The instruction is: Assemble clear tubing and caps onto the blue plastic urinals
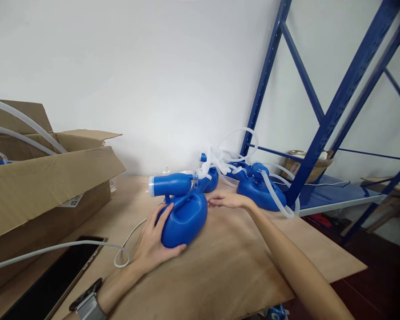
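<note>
Nearest: watch [88,300] on the left wrist, then phone [53,284] on the wooden table [220,271]. Left hand [153,244] spread around the near-left side of the blue bottle [190,222], thumb low, fingers higher; bottle sits mid-table. Right hand [228,200] flat, fingers extended just off the bottle's far-right side, gripping nothing; can't tell if the fingertips touch. Progress: bottle is in place and held one-handed; blue cylinder [173,184] with pale end cap lies just beyond its body, but can't tell if it's joined or only resting there, so wouldn't call this unit complete. Farther back, white hoses [216,162] and a second blue bottle [260,195], hose draped over it, neither hand on them; can't tell if that one's finished. Cardboard box [70,186] at left still holds hoses and something blue.
</note>
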`<action>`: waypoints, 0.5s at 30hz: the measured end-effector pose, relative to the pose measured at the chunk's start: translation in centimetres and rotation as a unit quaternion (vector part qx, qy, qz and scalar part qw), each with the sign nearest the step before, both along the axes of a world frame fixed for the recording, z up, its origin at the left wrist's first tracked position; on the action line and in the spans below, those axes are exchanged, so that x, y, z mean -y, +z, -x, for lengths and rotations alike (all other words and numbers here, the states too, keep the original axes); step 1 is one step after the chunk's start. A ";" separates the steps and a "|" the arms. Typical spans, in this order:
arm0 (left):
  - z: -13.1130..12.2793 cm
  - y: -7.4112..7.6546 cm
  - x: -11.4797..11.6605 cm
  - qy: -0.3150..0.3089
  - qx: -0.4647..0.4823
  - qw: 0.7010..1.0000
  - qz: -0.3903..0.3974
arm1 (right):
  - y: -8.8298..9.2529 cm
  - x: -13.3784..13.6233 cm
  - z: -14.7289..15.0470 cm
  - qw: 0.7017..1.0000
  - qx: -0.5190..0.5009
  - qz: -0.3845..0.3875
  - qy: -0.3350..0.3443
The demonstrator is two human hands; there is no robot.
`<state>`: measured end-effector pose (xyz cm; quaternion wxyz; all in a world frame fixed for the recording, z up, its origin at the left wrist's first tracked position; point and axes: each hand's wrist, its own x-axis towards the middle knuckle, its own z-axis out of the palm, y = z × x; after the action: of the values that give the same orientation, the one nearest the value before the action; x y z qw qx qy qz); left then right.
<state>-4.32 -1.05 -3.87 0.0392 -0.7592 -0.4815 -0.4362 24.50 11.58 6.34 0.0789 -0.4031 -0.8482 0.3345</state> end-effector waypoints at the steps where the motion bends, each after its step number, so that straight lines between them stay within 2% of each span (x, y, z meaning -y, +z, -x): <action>1: 0.0 0.0 0.0 -0.006 -0.010 1.000 0.005 | 0.8 1.2 -0.8 1.000 -0.002 0.027 0.000; 2: 0.0 0.0 0.1 -0.014 -0.023 1.000 0.007 | 1.5 2.5 -1.2 1.000 -0.010 0.021 0.002; 3: 0.0 0.0 0.2 -0.023 -0.037 0.999 0.006 | 2.3 3.8 -1.1 0.999 -0.029 -0.025 0.001; 4: -0.1 0.0 0.3 -0.031 -0.050 0.998 0.002 | 2.9 5.0 -0.5 0.993 -0.049 -0.103 0.006; 5: -0.1 0.1 0.4 -0.039 -0.059 0.998 -0.004 | 3.4 6.0 0.4 0.977 -0.071 -0.202 0.003; 7: -0.3 0.1 0.5 -0.048 -0.068 0.996 -0.015 | 4.1 7.1 3.0 0.921 -0.085 -0.381 0.012; 9: -0.4 0.0 0.7 -0.053 -0.075 0.995 -0.027 | 4.2 6.8 5.7 0.880 -0.048 -0.471 0.023; 11: -0.5 0.0 0.8 -0.053 -0.084 0.994 -0.034 | 4.0 5.5 7.7 0.877 0.010 -0.481 0.004; 15: -0.3 0.2 0.9 -0.049 -0.087 0.995 -0.025 | 3.8 2.4 9.2 0.923 0.113 -0.366 -0.046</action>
<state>-3.97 -2.00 -3.69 0.0789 -0.8159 -0.4272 -0.3816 15.28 9.17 10.17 0.1396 -0.4201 -0.8952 -0.0510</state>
